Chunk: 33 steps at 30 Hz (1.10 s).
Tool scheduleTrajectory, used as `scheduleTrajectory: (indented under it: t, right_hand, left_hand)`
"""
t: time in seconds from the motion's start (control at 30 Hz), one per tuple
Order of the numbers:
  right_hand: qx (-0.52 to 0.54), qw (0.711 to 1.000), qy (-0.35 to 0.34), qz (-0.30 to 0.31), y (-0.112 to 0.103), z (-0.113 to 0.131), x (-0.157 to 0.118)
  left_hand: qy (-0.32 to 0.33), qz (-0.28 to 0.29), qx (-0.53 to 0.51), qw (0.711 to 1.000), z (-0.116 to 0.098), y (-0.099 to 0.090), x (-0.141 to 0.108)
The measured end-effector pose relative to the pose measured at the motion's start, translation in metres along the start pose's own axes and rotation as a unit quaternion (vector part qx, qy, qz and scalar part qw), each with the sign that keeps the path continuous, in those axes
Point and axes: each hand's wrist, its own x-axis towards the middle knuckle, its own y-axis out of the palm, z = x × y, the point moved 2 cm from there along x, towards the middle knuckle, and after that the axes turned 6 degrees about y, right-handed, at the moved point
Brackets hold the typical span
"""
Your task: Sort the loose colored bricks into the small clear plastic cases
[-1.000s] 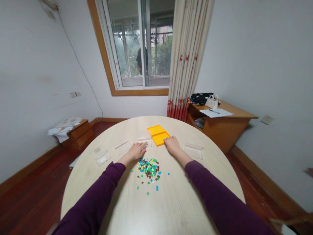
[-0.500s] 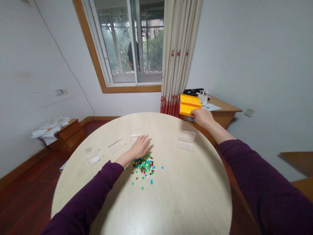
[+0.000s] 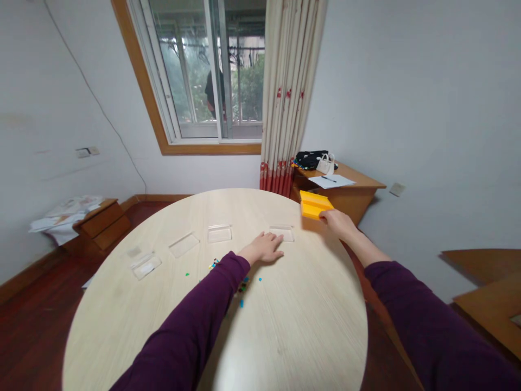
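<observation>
My left hand is stretched over the table with its fingers apart. Its fingertips overlap the near edge of a clear plastic box; whether they touch it I cannot tell. My right hand grips an open yellow plastic box by its near right corner, above the table's far right edge. Small coloured building bricks lie in a pile, mostly hidden under my left forearm.
More clear plastic boxes stand on the round table: one box in the middle, another left of it, and an open one farther left. A side desk with paper and a small white bag stands behind.
My left hand has moved right, from the middle clear box to the right-hand one, which sits farther left and away. My right hand has lowered the yellow box towards the table edge.
</observation>
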Motion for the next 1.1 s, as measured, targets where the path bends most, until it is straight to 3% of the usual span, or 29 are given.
scheduleTrajectory:
  t: [0.2,0.27,0.33,0.43,0.53,0.63,0.73,0.83,0.93,1.03,1.1]
  right_hand:
    - [0.008,0.997,-0.068,0.026,0.026,0.041,-0.022]
    - [0.005,0.996,-0.087,0.035,0.035,0.059,-0.034]
    - [0.003,0.994,-0.102,0.040,0.040,0.073,-0.044]
    - [0.002,0.993,-0.114,0.037,0.042,0.089,-0.053]
    - [0.008,0.993,-0.119,0.014,0.038,0.101,-0.052]
    - [0.037,0.988,-0.141,-0.042,0.038,0.120,-0.046]
    - [0.048,0.985,-0.155,-0.059,0.050,0.147,-0.040]
    - [0.050,0.989,-0.134,-0.033,0.065,0.171,-0.039]
    - [0.060,0.989,-0.134,-0.030,0.069,0.186,-0.043]
    - [0.064,0.987,-0.147,-0.033,0.066,0.189,-0.051]
    - [0.070,0.985,-0.152,-0.039,0.064,0.188,-0.057]
  left_hand:
    - [-0.069,0.008,0.001,0.998,0.048,-0.012,-0.034]
    - [-0.080,-0.023,-0.001,0.996,0.055,-0.015,-0.046]
    - [-0.092,-0.089,-0.003,0.992,0.061,-0.020,-0.067]
    - [-0.139,-0.193,0.010,0.971,0.075,-0.029,-0.119]
    - [-0.220,-0.260,0.035,0.940,0.091,-0.033,-0.187]
    - [-0.326,-0.265,0.076,0.904,0.101,-0.026,-0.251]
    - [-0.392,-0.226,0.093,0.887,0.100,-0.007,-0.291]
    - [-0.415,-0.216,0.087,0.880,0.095,0.018,-0.307]
    - [-0.388,-0.215,0.052,0.895,0.090,0.038,-0.307]
    - [-0.359,-0.244,0.034,0.900,0.084,0.044,-0.305]
    - [-0.373,-0.277,0.058,0.884,0.080,0.040,-0.306]
